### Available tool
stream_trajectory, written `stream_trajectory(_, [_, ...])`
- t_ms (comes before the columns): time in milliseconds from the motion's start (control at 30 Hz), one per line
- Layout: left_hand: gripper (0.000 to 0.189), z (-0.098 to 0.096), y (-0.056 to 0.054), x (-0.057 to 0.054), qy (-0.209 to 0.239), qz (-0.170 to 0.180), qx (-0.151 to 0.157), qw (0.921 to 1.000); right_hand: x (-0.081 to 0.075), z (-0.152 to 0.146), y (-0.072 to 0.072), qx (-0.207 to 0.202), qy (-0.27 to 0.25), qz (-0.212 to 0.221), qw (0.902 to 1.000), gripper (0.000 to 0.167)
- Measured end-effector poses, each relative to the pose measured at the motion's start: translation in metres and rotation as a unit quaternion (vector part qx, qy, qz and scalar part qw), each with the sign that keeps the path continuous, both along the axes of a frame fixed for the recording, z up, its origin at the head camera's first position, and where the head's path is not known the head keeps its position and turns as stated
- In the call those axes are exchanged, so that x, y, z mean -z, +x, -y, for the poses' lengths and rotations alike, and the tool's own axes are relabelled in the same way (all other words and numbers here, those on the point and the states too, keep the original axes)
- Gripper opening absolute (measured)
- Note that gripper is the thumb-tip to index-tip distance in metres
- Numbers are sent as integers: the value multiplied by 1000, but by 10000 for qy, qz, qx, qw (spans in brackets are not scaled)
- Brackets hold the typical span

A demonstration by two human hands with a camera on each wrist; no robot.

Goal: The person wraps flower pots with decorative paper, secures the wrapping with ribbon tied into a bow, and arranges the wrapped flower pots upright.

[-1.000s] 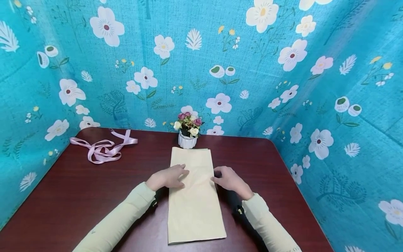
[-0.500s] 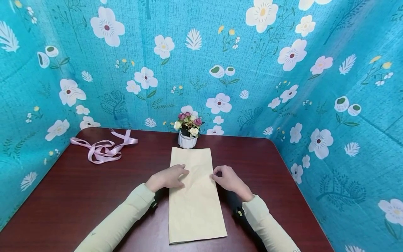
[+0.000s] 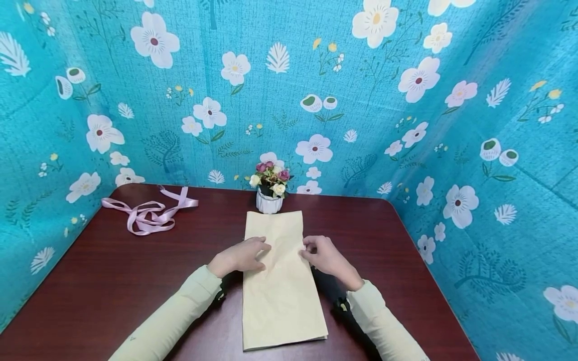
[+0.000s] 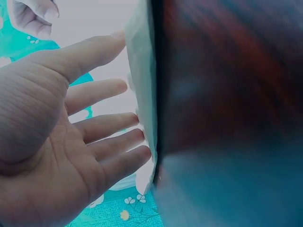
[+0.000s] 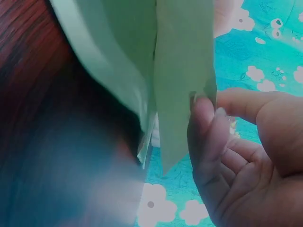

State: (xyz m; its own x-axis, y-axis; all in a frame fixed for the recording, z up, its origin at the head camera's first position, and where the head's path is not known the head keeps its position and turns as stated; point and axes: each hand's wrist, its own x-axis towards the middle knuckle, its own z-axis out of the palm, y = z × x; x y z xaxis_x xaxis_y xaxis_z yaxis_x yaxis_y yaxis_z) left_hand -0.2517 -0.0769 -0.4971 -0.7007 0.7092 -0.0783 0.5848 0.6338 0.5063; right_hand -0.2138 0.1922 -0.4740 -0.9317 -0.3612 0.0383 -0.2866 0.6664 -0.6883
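A long folded sheet of cream paper (image 3: 282, 306) lies lengthwise on the dark red table (image 3: 189, 240). My left hand (image 3: 244, 255) rests on its left side, and in the left wrist view the fingers (image 4: 102, 92) are stretched out with their tips at the paper. At the paper's right edge, my right hand (image 3: 327, 255) pinches the upper layer between thumb and fingers. That layer (image 5: 182, 71) stands away from the lower layers (image 5: 94, 47) in the right wrist view, leaving a gap between them.
A small white pot (image 3: 269, 203) of artificial flowers (image 3: 271, 178) stands just behind the paper's far end. Loosely looped pink ribbon (image 3: 146, 218) lies at the back left. Blue floral cloth (image 3: 280, 120) hangs behind the table and along both sides.
My right hand has shifted slightly left, and the upper layer's right edge has come up with it. The near right corner now shows separated layers. My left hand has stayed in place.
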Motion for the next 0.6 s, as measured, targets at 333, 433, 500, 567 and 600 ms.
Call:
stream_trajectory(333, [28, -10, 5, -5, 447, -823, 223, 9954, -14, 10, 5, -43, -144, -105, 9998, 45])
stream_trajectory(433, [19, -17, 11, -11, 1011, -1002, -58, 9898, -20, 14, 7, -105, -154, -151, 9997, 46])
stream_trajectory(500, [19, -21, 16, -17, 1470, -945, -357, 9840, -24, 18, 9, -152, -155, -220, 9995, 45])
stream_trajectory(567, [26, -25, 21, -23, 1819, -820, -663, 9776, -28, 21, 10, -222, -184, -309, 9991, 44])
stream_trajectory(600, [31, -26, 24, -27, 1918, -783, -788, 9751, -30, 23, 10, -276, -204, -343, 9988, 43])
